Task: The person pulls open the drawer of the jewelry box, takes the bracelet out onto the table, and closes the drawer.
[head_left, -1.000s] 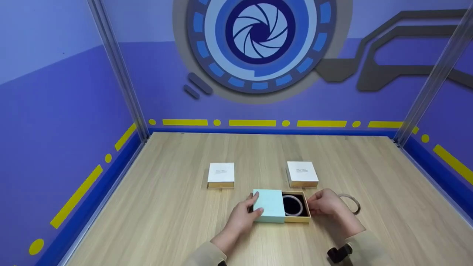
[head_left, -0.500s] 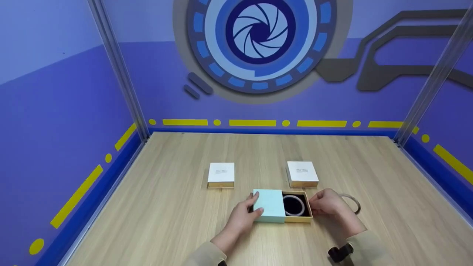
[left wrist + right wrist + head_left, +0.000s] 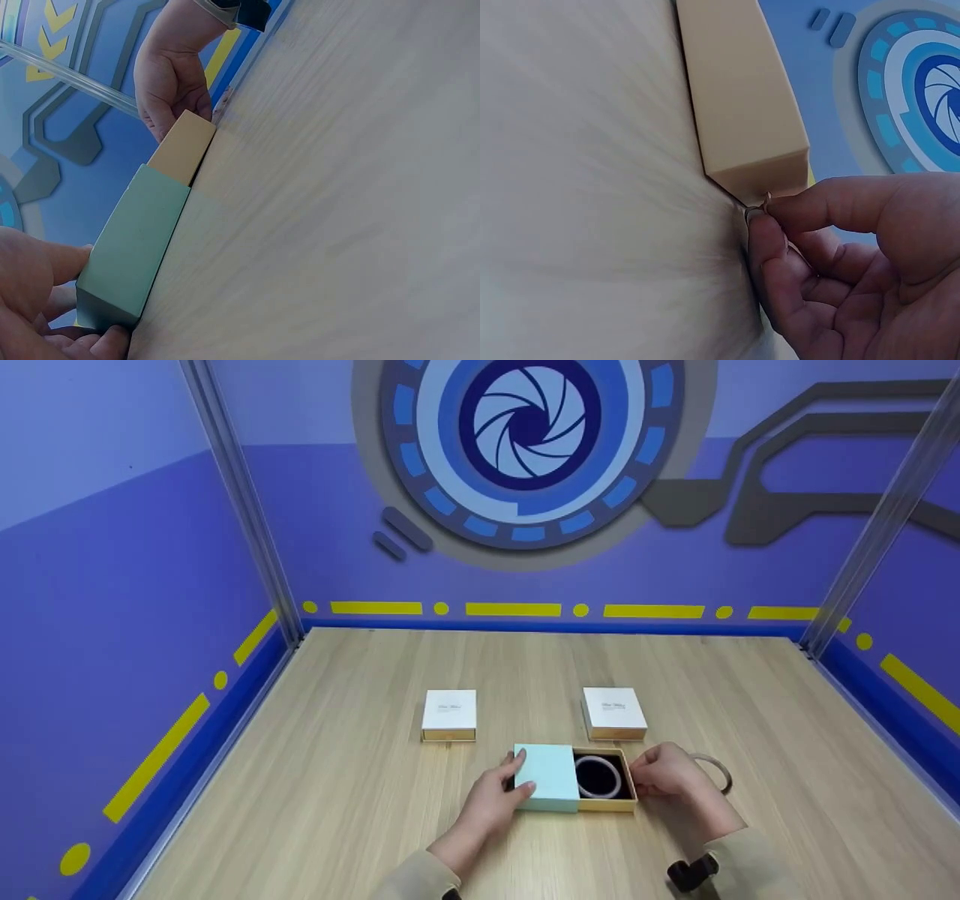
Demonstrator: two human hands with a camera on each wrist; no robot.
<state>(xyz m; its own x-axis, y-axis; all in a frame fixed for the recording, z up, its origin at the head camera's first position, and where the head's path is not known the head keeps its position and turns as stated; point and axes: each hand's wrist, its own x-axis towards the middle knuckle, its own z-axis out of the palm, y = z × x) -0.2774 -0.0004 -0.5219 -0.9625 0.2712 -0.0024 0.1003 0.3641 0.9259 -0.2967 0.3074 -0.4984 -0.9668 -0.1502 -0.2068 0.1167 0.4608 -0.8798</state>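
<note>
A drawer-style gift box lies near the front of the table. Its mint-green sleeve (image 3: 547, 778) is gripped by my left hand (image 3: 492, 796), thumb and fingers around the left end. From the right side the tan drawer (image 3: 607, 805) is drawn well out, showing a pale bangle (image 3: 619, 777) on black lining. My right hand (image 3: 667, 770) is at the drawer's outer end. In the right wrist view its thumb and forefinger pinch a small pull tab (image 3: 766, 201) there. Another bangle (image 3: 727, 777) lies on the table just past the right hand, partly hidden by it.
Two white boxes with printed lids stand farther back, the left box (image 3: 450, 711) and the right box (image 3: 613, 709). Blue-purple panels (image 3: 525, 585) wall in the table (image 3: 360, 780) at the back and both sides.
The drawer has slid a little farther right out of the sleeve, together with my right hand, baring the whole bangle inside. My left hand and the sleeve stay put.
</note>
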